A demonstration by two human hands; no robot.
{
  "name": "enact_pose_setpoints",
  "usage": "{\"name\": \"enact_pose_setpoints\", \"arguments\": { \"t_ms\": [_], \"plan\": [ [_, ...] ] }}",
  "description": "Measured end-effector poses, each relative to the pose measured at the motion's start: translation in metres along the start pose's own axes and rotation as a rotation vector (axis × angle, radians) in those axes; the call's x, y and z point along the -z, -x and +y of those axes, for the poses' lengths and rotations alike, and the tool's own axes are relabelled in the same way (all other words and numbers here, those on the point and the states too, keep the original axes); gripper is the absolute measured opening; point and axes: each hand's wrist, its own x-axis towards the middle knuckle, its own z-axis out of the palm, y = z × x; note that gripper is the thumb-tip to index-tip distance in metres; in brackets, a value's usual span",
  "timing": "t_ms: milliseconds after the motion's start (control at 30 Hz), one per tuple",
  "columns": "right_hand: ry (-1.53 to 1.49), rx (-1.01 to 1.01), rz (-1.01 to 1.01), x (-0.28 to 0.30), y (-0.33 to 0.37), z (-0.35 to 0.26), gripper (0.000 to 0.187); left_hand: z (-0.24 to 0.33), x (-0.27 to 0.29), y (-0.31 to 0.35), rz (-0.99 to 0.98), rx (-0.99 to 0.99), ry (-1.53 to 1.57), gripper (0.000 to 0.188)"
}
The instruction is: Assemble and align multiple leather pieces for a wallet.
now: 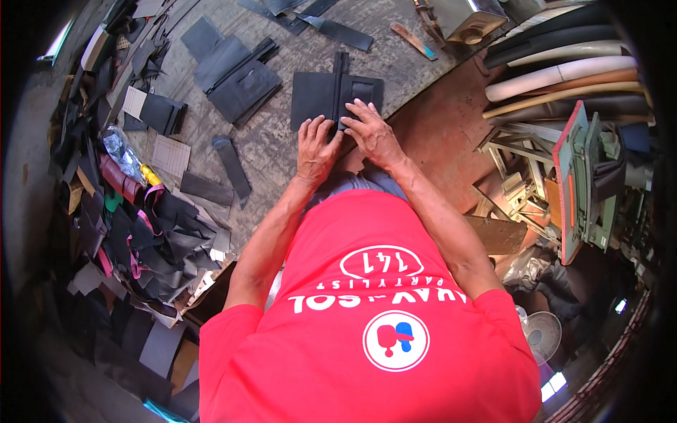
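1. Leatherette piece (310, 99), as I judge its material, lies flat under both hands on the worn table (271, 144), close to the edge nearest the wearer. I read the step in hand as lining up and pressing its lower edge; the next move, in my judgement, calls for steady fingertips and a middle kept straight.
2. It is black, with two panels side by side. A narrow central strip (341, 67) runs between them and juts past their upper edge; the right panel carries a framed rectangle (363, 92).
3. I have the left hand (317, 149) at the lower edge, fingers bent and close together. The right hand (374, 137) has its fingers fanned over the lower part of the right panel. Whether either thumb pinches the material, I cannot tell.
4. Just to the left I find black folded panels (247, 88); up and to the right lies a wooden-handled tool (414, 41) with a blue end.
5. Farther out, dark scraps (180, 243) heap at left, and rolled sheets (557, 76) stack at right, past the table.
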Motion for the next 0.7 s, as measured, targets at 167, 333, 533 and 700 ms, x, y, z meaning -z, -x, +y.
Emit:
{"name": "enact_pose_setpoints", "arguments": {
  "t_ms": [167,333,533,700],
  "plan": [
    [-0.051,-0.046,0.012,0.002,-0.007,-0.003,0.023,0.0,-0.002,0.007,-0.005,0.015,-0.014,0.03],
    [-0.075,-0.061,-0.017,0.007,-0.012,-0.002,0.021,0.002,0.004,0.011,-0.031,0.035,-0.032,0.034],
    [-0.022,-0.034,-0.037,0.005,-0.008,0.001,0.023,-0.001,0.008,0.012,-0.057,0.038,0.015,0.035],
    [0.002,-0.001,-0.048,0.007,-0.006,0.001,0.025,-0.003,0.011,0.012,-0.076,0.031,0.058,0.038]
  ]
}}
